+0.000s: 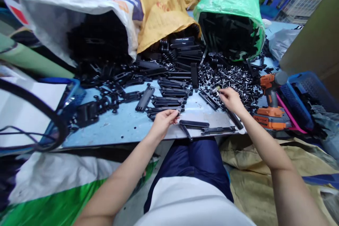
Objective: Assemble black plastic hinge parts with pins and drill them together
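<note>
My left hand (164, 120) rests near the front of the light blue table (119, 123), fingers pinched together on a small item too tiny to name, beside a heap of black plastic strips (169, 93). My right hand (230, 98) reaches further back, fingers closed on a small metallic piece (215, 90) at the edge of a scatter of black screws (230, 76). Loose black strips (194, 123) lie between the hands near the table edge.
An orange cordless drill (270, 102) stands at the right. Behind are a white sack (79, 3), a yellow sack (161, 3) and a green sack (233, 0) spilling black parts. A blue crate (304, 91) sits far right, another blue bin (71, 91) left.
</note>
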The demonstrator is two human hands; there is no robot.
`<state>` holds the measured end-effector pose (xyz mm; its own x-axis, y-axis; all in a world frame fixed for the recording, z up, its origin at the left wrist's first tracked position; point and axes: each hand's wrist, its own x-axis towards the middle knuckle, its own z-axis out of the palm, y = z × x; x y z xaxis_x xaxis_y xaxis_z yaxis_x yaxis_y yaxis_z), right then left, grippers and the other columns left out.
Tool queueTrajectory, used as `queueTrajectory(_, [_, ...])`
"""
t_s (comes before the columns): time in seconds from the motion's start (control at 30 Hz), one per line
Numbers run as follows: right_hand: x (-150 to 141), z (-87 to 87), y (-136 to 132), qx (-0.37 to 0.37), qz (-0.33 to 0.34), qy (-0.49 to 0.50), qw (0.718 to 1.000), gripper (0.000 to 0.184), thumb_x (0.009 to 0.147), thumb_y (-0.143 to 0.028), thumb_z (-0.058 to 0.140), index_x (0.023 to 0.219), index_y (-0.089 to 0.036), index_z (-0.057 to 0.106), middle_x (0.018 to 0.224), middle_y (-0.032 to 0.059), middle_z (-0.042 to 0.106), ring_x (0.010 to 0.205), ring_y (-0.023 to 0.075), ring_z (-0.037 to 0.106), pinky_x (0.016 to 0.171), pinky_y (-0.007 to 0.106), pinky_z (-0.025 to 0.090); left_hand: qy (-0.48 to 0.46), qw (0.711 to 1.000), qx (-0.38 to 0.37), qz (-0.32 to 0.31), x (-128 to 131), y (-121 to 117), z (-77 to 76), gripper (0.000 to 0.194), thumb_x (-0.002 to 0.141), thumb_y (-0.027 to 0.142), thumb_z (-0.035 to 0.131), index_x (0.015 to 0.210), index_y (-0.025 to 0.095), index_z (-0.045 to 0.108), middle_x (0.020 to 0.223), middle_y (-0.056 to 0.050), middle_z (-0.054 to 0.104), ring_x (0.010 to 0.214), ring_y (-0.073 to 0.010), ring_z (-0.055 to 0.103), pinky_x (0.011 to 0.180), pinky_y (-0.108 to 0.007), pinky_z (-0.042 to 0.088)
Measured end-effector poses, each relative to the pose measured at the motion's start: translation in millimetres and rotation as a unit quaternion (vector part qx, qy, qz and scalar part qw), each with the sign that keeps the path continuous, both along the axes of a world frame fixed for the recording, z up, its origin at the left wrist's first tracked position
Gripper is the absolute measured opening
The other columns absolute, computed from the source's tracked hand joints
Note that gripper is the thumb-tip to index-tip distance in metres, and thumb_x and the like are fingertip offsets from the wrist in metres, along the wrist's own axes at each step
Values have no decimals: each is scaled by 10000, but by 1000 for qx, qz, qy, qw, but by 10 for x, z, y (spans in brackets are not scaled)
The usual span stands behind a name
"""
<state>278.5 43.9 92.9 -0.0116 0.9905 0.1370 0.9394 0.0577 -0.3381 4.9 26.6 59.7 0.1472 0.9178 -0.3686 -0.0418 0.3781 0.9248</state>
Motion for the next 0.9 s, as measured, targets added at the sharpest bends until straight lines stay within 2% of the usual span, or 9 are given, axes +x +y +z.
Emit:
queueTrajectory(0.07, [-134,-24,-252,-40,51,74,995,206,808,-193,538,973,-153,654,881,52,657,761,139,600,711,256,474,-39,998,-54,6,-27,-88,-80,464,393,491,768,614,121,599,521,9,573,436,-59,450,457,-204,337])
queueTrajectory(0.13, [-240,-47,-447,-86,83,139,983,187,795,-203,552,938,-159,665,872,45,674,750,140,618,692,254,488,-53,996,-75,18,-13,-127,-132,463,370,475,780,607,120,600,514,11,575,435,-56,451,456,-199,331])
queueTrajectory(0.27, [-336,-57,-631,-150,99,157,971,170,778,-187,564,903,-160,677,844,44,694,738,144,638,687,251,498,-28,997,-68,17,-18,-140,-146,435,374,461,773,598,126,608,492,18,571,423,-55,434,453,-203,332])
queueTrajectory(0.37, [-372,-24,-649,-167,113,114,973,180,779,-160,558,913,-167,677,852,47,697,750,146,643,704,250,491,9,999,-43,-24,-38,-134,-112,379,413,437,759,592,134,619,485,21,566,425,-67,436,461,-217,350])
queueTrajectory(0.5, [-487,61,-634,-181,140,-17,973,186,792,-118,534,912,-142,674,901,89,687,834,174,635,759,261,461,58,997,-8,-48,-9,-118,-85,312,458,411,740,569,145,619,459,30,540,436,-90,451,469,-234,369])
queueTrajectory(0.6, [-584,95,-639,-219,187,-105,952,195,807,-79,495,894,-118,664,911,111,678,863,184,630,761,249,442,78,995,6,-58,23,-88,-103,327,440,412,741,585,144,624,484,25,550,460,-95,454,480,-236,372])
queueTrajectory(0.7, [-636,81,-670,-244,209,-163,933,225,820,-41,447,892,-109,649,910,116,668,846,176,631,735,236,438,85,995,20,-41,32,-47,-139,399,405,430,745,652,140,626,543,23,562,495,-93,456,497,-231,370])
queueTrajectory(0.8, [-710,25,-702,-208,194,-165,944,215,848,-92,454,972,-119,627,939,120,659,880,182,621,766,254,447,93,994,22,-53,39,-26,-173,454,408,467,739,699,139,618,557,25,548,507,-99,465,490,-229,363])
queueTrajectory(0.9, [-895,-104,-696,-97,207,-65,971,306,890,-217,449,1174,-144,532,1090,124,621,1006,181,582,860,286,447,100,993,40,-54,54,-39,-203,455,432,500,726,689,143,610,579,15,558,532,-109,489,497,-228,376])
